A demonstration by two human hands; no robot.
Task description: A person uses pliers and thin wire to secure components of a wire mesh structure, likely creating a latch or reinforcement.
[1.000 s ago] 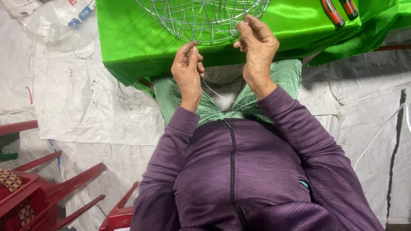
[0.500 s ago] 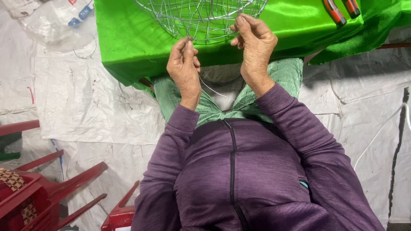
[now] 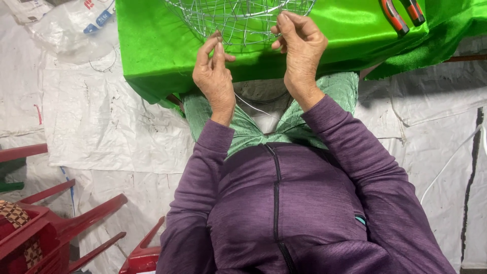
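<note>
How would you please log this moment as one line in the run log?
left hand: pinching thin wire | right hand: gripping wire basket frame rim | green cloth underneath | pliers lying apart

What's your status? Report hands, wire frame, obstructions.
Left hand pinching thin wire at wire frame rim. Right hand gripping frame rim. Pliers lie apart, nothing blocking.

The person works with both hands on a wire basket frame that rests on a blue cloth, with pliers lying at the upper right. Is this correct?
Not quite: the head view shows the cloth is bright green, not blue. The rest holds: the left hand and right hand are on the wire basket frame, and the pliers lie at the upper right.
</note>
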